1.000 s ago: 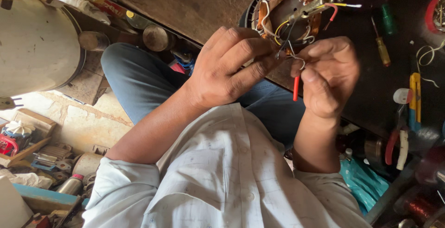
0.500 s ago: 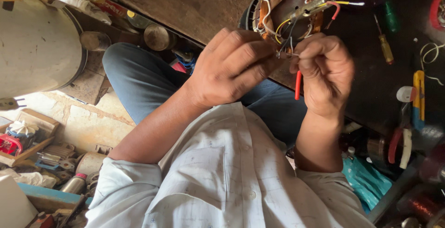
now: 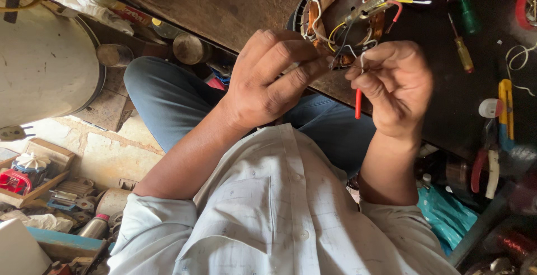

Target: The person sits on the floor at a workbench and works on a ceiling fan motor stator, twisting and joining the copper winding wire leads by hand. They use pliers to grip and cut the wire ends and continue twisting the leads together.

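soft, even daylight, brightest on the white shirt [image 3: 279, 219] and pale stone floor [image 3: 106, 152] at the lower left. the dark workbench [image 3: 458, 107] sits in shadow. focus is sharp centrally, with slight stretching at the corners.

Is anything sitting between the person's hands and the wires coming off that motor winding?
Nothing visible does. The left hand and right hand both pinch the thin wires directly, the right also holding a red sleeve. The copper-wound stator lies just beyond the fingertips on the dark bench.
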